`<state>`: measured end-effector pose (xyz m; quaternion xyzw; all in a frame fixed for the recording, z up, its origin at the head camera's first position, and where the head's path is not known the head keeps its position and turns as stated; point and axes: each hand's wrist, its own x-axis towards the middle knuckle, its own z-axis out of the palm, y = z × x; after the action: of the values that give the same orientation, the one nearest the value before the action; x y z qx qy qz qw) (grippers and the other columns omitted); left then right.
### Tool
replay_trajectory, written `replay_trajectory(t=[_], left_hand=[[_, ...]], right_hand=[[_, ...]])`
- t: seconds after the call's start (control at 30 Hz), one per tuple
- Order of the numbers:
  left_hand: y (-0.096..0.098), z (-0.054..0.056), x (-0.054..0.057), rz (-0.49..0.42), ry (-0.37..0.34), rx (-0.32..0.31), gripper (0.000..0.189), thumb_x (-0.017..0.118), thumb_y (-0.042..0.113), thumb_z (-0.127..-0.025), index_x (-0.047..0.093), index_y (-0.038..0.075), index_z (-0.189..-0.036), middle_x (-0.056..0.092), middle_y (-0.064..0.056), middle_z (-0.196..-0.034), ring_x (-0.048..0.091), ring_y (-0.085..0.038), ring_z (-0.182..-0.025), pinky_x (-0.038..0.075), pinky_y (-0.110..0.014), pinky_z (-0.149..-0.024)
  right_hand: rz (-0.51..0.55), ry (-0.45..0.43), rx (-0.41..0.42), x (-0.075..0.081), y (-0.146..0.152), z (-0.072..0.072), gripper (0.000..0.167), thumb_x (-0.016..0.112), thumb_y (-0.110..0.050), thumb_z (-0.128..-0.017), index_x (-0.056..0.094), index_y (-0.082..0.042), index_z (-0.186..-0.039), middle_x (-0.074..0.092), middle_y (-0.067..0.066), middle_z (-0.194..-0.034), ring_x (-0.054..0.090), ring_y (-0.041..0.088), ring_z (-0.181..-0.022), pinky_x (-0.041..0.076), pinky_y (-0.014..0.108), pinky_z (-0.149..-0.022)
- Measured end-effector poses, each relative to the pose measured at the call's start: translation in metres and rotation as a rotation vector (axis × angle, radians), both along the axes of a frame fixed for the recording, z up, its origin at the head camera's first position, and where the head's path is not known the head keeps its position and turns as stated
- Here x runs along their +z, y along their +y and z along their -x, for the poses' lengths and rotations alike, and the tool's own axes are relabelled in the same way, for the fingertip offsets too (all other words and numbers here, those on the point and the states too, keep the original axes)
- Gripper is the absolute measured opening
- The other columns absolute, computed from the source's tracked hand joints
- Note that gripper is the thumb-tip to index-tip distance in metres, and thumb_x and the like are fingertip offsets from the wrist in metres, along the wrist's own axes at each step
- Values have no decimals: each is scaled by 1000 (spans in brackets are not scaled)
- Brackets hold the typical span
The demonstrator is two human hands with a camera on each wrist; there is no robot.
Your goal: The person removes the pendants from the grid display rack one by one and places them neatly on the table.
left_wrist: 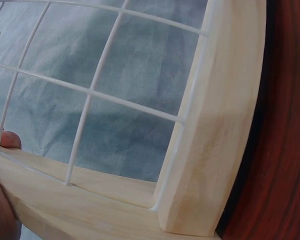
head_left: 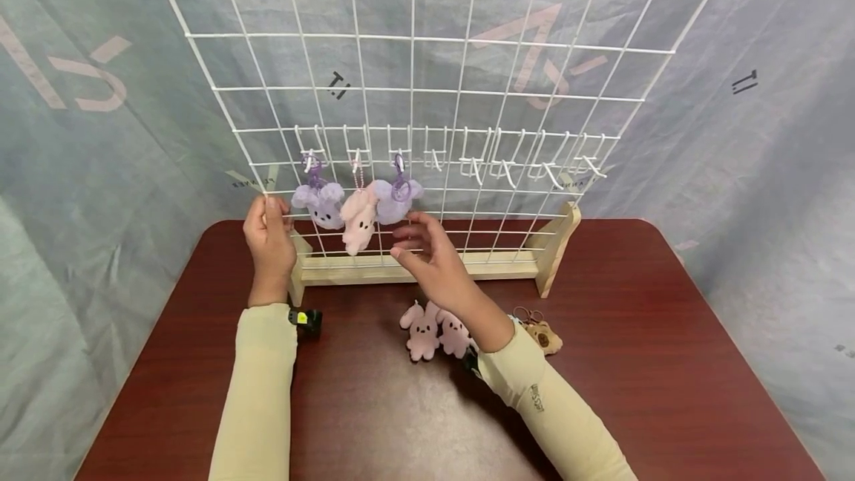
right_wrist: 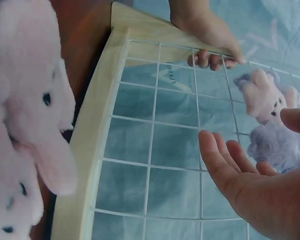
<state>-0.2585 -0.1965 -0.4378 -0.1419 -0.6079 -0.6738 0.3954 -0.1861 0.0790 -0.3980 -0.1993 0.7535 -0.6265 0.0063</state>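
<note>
My left hand (head_left: 270, 240) grips the left edge of a white wire grid panel (head_left: 413, 38) at its wooden stand. The right wrist view shows the fingers of that left hand (right_wrist: 204, 59) curled round the edge. Three plush keychains hang from hooks on the left side: a purple one (head_left: 322, 208), a pink one (head_left: 361, 223) and another purple one (head_left: 392, 206), which is turned away. Just below and right of that last keychain is my right hand (head_left: 437, 262), fingers loosely bent and apart, holding nothing. Whether a fingertip touches the plush I cannot tell.
Several more white hooks (head_left: 476, 168) line the grid's right side. Two pink plush toys (head_left: 422, 335) lie on the red-brown table (head_left: 374, 407) before the wooden base (head_left: 354, 273). A brown plush (head_left: 549, 340) lies beyond my right forearm. Grey cloth (head_left: 100, 191) hangs behind.
</note>
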Motion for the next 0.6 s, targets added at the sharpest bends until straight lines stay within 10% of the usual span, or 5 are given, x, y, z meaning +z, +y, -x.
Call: replay_trajectory(t=[0.23, 0.6], left_hand=[[8, -14, 18, -5, 1, 1, 44, 42, 11, -112, 41, -23, -86, 41, -16, -71, 35, -19, -56, 33, -23, -57], [9, -14, 17, -3, -8, 11, 40, 41, 6, -111, 42, -25, -85, 42, -20, -74, 36, -19, -56, 33, -24, -56]], right_hand=[[44, -1, 24, 11, -4, 3, 64, 64, -11, -104, 33, -3, -159, 62, 23, -142, 66, 41, -127, 59, 44, -102], [100, -4, 6, 21, -18, 4, 66, 68, -11, -99, 37, -6, -156, 55, 19, -148, 57, 41, -136, 56, 41, -104]])
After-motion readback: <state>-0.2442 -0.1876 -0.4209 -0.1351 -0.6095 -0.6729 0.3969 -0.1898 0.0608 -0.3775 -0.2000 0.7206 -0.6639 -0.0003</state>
